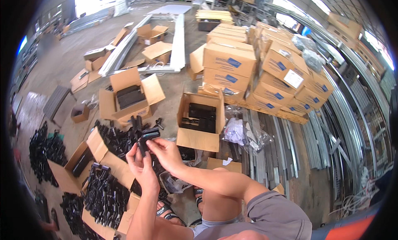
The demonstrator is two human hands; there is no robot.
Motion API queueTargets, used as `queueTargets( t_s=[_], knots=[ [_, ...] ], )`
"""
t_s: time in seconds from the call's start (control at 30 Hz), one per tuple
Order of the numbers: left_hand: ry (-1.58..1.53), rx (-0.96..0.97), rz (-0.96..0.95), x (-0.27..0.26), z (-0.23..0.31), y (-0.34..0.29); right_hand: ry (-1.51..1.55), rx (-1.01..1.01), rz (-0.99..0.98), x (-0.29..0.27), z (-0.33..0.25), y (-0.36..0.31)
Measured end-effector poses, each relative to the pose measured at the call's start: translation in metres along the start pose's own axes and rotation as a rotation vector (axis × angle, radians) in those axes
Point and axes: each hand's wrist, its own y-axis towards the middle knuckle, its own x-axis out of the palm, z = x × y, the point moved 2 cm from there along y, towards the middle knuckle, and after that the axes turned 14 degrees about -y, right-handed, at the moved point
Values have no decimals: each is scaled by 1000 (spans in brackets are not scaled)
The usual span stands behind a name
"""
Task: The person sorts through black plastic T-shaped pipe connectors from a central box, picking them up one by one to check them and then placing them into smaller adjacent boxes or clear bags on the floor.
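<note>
Both hands meet in front of me, just above a heap of black parts [112, 136]. My left hand [142, 167] is closed around the lower end of a slim black part [142, 146] that stands upright. Thumb and fingers of my right hand [166, 154] pinch a black block-like piece [151, 134] against its top. Whether the two pieces are joined I cannot tell. An open carton [199, 141] with black parts [202, 111] inside stands just beyond my right hand. Another open carton [110, 159], at the lower left, has many loose black parts [105, 196] lying over it.
A third open carton [132, 115] holds dark pieces further ahead. Stacked closed cartons [230, 60] rest on a pallet [265, 109] at the right, beside long metal profiles [286, 144]. Clear plastic bags [234, 130] lie near it. A white frame [179, 45] is on the floor beyond.
</note>
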Motion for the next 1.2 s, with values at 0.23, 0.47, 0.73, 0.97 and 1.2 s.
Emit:
queueTargets(
  t_s=[0.23, 0.47, 0.73, 0.97, 1.2],
  knots=[
    [250, -1, 39, -7, -6, 1, -146, 103, 126, 1, -15, -12],
    [-133, -49, -43, 4, -15, -2, -101, -19, 79, -7, -8, -9],
    [-100, -4, 6, -1, -15, -3, -76, 69, 28, -7, 3, -7],
    [-101, 8, -11, -3, -16, -3, -118, 30, 92, -6, 3, -8],
    [-129, -127, 85, -7, -20, -1, -260, 20, 98, -7, 18, 3]
  ],
)
